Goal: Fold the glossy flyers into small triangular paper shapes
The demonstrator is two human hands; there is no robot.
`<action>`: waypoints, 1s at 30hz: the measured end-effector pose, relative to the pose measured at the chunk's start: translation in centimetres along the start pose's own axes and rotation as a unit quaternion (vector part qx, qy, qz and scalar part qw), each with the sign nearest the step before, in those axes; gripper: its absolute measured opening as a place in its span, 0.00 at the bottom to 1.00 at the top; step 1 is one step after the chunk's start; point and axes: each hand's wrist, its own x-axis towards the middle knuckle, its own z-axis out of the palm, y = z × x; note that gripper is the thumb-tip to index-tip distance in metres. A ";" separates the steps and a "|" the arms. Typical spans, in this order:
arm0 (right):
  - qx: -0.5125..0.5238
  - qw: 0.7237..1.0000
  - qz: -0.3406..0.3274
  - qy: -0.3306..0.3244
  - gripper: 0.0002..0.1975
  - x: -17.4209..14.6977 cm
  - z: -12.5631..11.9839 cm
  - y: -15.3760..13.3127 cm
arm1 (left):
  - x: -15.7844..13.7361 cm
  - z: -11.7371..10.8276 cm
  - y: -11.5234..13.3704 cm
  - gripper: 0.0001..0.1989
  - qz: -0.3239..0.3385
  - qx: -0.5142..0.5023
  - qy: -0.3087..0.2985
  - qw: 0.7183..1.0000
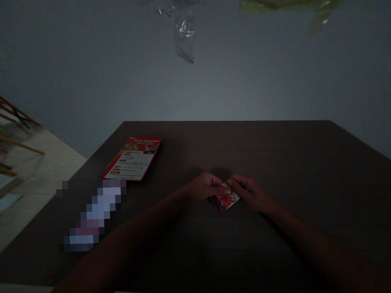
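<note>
Your left hand (203, 187) and right hand (252, 192) both pinch the small red paper (230, 200), right of and nearer you than the leaflet (132, 161); it appears folded, is not yet released, and remaining work cannot be determined.

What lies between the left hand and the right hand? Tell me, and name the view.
A small red printed piece lies between the left hand and the right hand, held by both; the head view shows it.
</note>
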 end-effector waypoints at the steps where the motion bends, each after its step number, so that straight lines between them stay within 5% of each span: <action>1: 0.016 1.000 0.010 0.003 0.19 0.0 -0.1 0.0 | 0.0 0.0 -0.1 0.20 0.007 0.001 0.010 1.000; 9: 0.050 0.999 0.015 -0.001 0.18 -0.3 -0.5 0.1 | 0.0 0.1 -0.7 0.18 0.092 0.016 0.096 0.991; 17: 0.007 1.000 -0.004 0.013 0.15 -0.2 -0.6 0.2 | 0.1 0.4 -0.7 0.20 0.094 0.017 0.113 0.989; 23: 0.119 0.991 0.036 0.045 0.12 0.0 -0.3 0.4 | 0.3 0.3 -1.5 0.19 0.122 0.025 0.164 0.979; 26: 0.180 0.979 0.052 0.081 0.16 0.1 -0.4 0.4 | -0.1 0.4 -1.3 0.19 0.213 0.091 0.224 0.947; 30: 0.243 0.964 0.070 0.083 0.14 0.4 -0.7 0.7 | -1.0 0.2 -0.6 0.21 0.368 0.318 0.225 0.844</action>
